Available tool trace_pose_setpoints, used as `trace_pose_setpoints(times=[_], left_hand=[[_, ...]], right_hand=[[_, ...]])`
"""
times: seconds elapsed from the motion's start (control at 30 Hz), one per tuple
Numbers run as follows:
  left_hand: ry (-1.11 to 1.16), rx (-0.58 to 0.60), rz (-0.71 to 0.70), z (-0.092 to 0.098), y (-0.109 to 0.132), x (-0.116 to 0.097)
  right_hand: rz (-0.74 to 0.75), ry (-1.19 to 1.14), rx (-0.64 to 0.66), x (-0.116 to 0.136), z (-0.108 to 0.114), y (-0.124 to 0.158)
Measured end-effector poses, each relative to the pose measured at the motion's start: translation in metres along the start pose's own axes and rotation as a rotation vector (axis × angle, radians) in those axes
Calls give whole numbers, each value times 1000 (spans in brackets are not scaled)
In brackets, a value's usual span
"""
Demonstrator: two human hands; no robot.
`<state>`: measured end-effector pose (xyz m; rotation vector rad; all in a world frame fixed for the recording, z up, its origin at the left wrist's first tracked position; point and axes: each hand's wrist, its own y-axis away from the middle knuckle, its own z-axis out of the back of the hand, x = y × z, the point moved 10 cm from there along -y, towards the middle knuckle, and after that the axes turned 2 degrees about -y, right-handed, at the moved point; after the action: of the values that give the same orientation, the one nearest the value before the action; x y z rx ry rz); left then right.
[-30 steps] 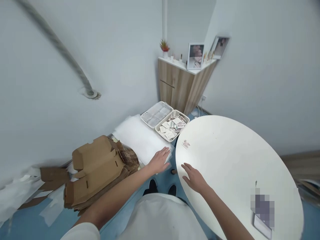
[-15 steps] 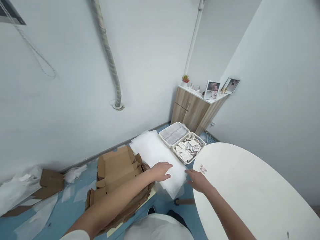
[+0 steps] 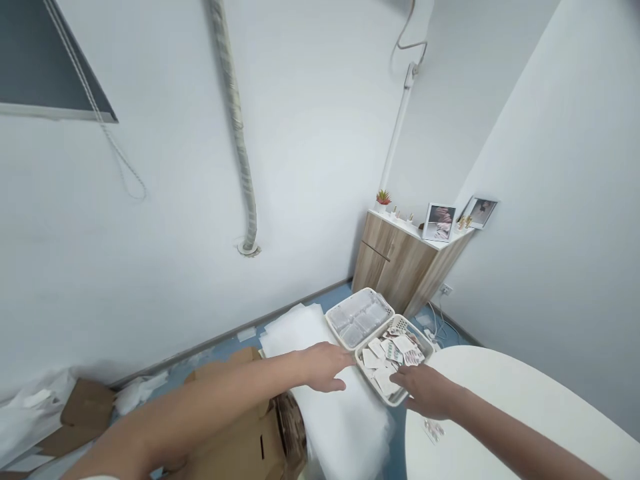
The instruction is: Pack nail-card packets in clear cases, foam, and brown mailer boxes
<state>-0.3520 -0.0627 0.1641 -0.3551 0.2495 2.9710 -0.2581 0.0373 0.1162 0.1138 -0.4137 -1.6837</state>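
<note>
White round table (image 3: 505, 393) and wooden cabinet (image 3: 400, 267) frame two baskets, with both hands close by.
Flattened brown cardboard (image 3: 235, 437) lies low at left, partly hidden by the left forearm; white sheets (image 3: 345, 427) spread between it and the table, whose edge crowds in under the right forearm. The card basket (image 3: 371, 381), full of small cards (image 3: 393, 351), sits beside the basket of clear packs (image 3: 337, 335), below the cabinet. The left hand (image 3: 323, 367) is loose and empty above the sheets; the right hand (image 3: 427, 392) overlaps the card basket's near corner, its grasp impossible to tell.
</note>
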Motion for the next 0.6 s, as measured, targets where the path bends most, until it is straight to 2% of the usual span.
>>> trace_pose_setpoints(times=[0.13, 0.23, 0.3, 0.43, 0.53, 0.6], left_hand=[[6, 29, -14, 28, -31, 27], [77, -40, -3, 28, -73, 56], [150, -85, 41, 11, -105, 82], [254, -174, 152, -39, -160, 143], [281, -255, 171, -64, -187, 180], [257, -313, 195, -69, -200, 201]], right_hand=[[35, -47, -13, -46, 21, -34], [37, -64, -71, -85, 34, -79], [6, -19, -96, -114, 33, -115], [18, -54, -194, -157, 17, -174], [53, -71, -238, -177, 7, -196], [40, -27, -339, -192, 12, -202]])
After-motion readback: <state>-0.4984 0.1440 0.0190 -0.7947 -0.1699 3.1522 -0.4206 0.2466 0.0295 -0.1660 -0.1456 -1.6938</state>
